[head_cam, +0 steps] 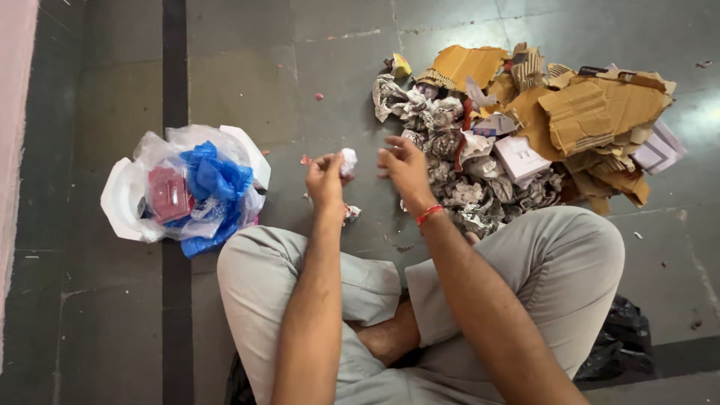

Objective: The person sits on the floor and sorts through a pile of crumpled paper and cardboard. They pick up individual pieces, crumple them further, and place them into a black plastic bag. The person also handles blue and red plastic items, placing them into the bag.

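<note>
I sit cross-legged on a grey stone floor. My left hand (325, 180) pinches a small crumpled white paper ball (348, 161) just above the floor. Beside it, my right hand (405, 169) hovers with fingers loosely curled and nothing visibly in them; a red thread band circles its wrist. Directly beyond the right hand lies a heap of crumpled newspaper (450, 161). A second small paper scrap (351, 213) rests on the floor under my left wrist.
Torn brown cardboard pieces (585, 112) and small white boxes (519, 157) pile up at the right. On the left sits a bundle of clear plastic, blue bags and a red pack (187, 191). A black bag (622, 337) lies by my right knee.
</note>
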